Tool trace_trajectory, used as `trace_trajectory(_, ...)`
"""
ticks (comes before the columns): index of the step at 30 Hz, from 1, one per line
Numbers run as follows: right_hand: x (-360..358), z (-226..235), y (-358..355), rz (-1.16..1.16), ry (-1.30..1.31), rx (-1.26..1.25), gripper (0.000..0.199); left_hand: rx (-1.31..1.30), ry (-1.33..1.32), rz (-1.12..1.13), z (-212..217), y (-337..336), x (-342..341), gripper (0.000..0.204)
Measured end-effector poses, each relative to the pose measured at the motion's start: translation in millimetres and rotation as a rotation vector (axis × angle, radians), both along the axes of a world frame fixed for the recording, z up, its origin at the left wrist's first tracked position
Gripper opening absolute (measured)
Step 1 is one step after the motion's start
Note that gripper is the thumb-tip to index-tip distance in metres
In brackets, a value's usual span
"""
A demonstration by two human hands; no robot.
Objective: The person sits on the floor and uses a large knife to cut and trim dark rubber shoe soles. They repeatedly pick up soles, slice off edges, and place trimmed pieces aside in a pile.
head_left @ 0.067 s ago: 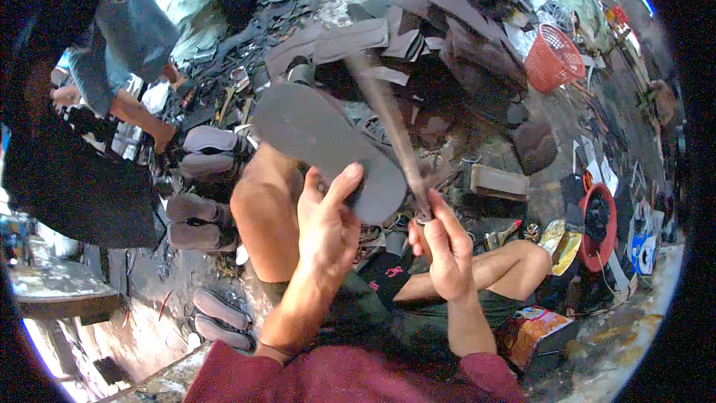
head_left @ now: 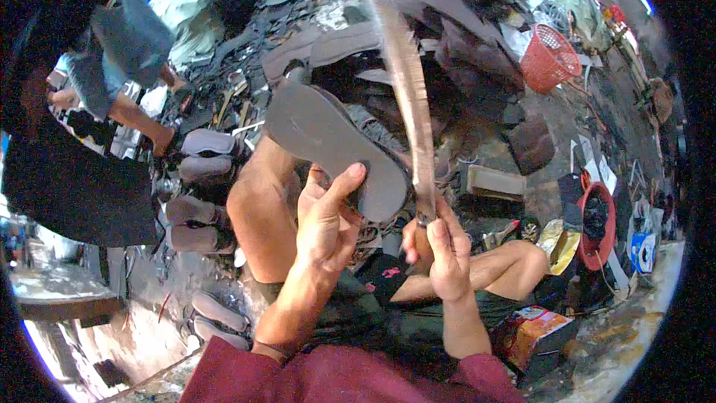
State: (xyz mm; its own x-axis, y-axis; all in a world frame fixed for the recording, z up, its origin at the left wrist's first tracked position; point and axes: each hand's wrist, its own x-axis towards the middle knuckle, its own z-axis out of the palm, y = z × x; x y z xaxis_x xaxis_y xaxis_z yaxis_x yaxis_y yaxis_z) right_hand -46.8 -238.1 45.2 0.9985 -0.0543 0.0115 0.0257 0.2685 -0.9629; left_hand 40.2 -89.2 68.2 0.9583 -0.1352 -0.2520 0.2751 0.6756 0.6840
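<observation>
The L hand (head_left: pixel 326 227) is clamped on a gray sole (head_left: pixel 328 134), w/ its thumb on top and fingers tucked under. The sole is mid-scene, held up off the floor, w/ its far end pointing left. The R hand (head_left: pixel 447 257) is wrapped round the near end of a long knife (head_left: pixel 415 97). The two hands are apart, w/ the R one just right of the sole's near end. What's new: a tick ago the blade leaned more to the left; now it stands more upright, w/ its tip farther off. The tip is blurry, prob. b/c it moves fast. The sole has hardly moved, so I'd guess the L hand keeps it steady while the knife does the moving. There's a thin gap b/w blade and sole in this view, so prob. they don't touch now, but I can't tell for sure. Far off are dark sheets (head_left: pixel 477 48), w/ a red basket (head_left: pixel 538 67) far right. On the left are gray shoe parts (head_left: pixel 206 168) and another person's leg (head_left: pixel 138 119).
</observation>
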Motion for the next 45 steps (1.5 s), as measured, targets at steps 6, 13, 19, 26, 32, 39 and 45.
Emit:
trace_trajectory(6,-88,-61,-2,-0.261,-0.050,-0.610,0.048,0.046,0.076,0.021,-5,4,-8,0.037)
trace_trajectory(13,-116,-53,-22,-0.183,0.016,-0.910,0.032,0.180,0.176,-0.017,-22,21,-15,0.041)
trace_trajectory(19,-68,-26,-31,0.061,0.034,-0.880,0.032,0.057,0.159,-0.118,-54,59,-40,0.064)
trace_trajectory(26,17,-54,49,-0.085,-0.013,-0.894,0.040,0.230,0.208,-0.201,-41,64,-46,0.070)
trace_trajectory(32,78,-43,57,-0.030,-0.072,-0.859,0.038,0.416,0.267,-0.421,-39,84,-47,0.079)
trace_trajectory(39,29,-2,78,0.104,-0.154,-0.727,0.046,0.378,0.126,0.031,-33,111,-49,0.045)
trace_trajectory(45,-78,-74,26,0.062,-0.177,-0.893,0.047,0.048,0.379,-0.088,-23,132,-50,0.032)
